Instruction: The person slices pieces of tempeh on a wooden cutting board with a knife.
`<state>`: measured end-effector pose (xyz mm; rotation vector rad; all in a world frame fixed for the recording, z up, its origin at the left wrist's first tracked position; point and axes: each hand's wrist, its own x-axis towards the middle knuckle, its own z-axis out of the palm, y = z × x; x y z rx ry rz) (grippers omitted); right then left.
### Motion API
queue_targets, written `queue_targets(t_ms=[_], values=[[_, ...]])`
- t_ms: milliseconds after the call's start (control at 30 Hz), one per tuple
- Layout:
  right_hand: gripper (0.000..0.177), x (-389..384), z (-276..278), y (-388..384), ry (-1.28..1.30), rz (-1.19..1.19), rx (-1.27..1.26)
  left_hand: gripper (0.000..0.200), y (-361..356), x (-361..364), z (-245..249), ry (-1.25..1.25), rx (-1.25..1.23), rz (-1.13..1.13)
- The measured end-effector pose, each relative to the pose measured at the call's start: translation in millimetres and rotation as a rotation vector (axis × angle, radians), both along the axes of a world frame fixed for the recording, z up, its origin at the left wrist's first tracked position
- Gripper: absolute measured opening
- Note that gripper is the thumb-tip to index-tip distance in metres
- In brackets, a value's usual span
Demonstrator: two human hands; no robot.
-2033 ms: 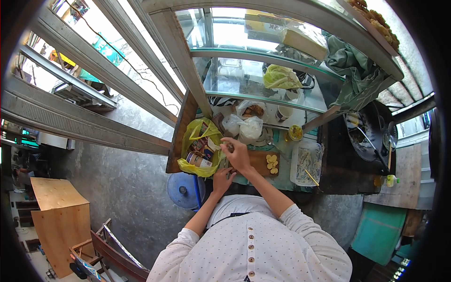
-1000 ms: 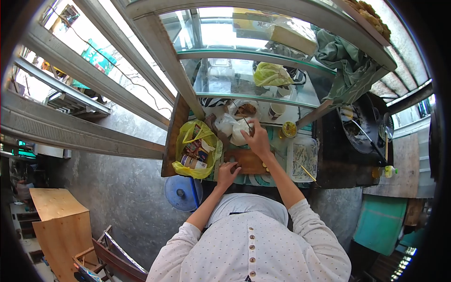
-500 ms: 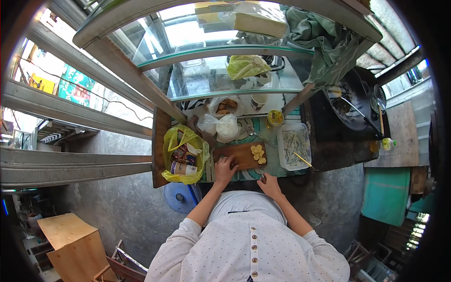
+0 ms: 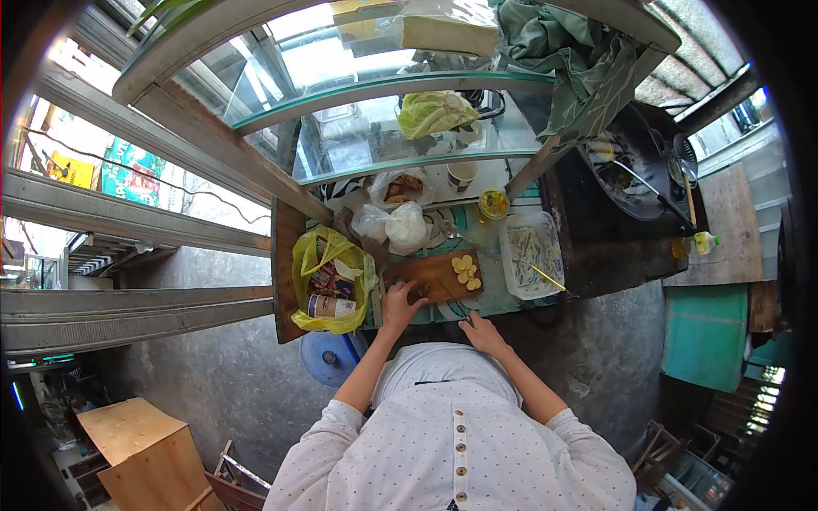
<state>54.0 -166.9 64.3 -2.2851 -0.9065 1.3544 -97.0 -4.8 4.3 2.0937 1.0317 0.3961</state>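
grey concrete floor (image 4: 204, 332); 1 plywood cabinet (image 4: 141, 439); bright daylight upper left.

Passage lay open above the wooden board (image 4: 417, 288); the yellow bag (image 4: 317, 289) blocked its left, the plastic tub (image 4: 530, 255) its right.

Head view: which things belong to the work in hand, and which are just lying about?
In the work, judging by placement:
- cutting board, left hand at its edge
- pale yellow slices on it
- right hand nearby, grip unclear

Probably just lying about:
- yellow bag
- white bag
- cup
- leafy vegetable
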Motion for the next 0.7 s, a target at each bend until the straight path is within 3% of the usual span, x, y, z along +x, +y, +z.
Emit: queue_targets(t_ms=[67,233,700], values=[[0.038,-1.8,-1.4,0.5,0.004,-0.006,-0.013,0.038,0.7,-0.7,0.6,-0.017,-0.022,-0.003],[0.039,-3.3,8.5,4.7,0.005,-0.002,-0.002,0.029,-0.9,4.2,11.5,0.213,0.136,-0.024],[0.044,-4.1,-1.8,5.8,-0.019,-0.037,0.062,0.023,1.2,26.0,15.3,0.055,0.287,-0.078]])
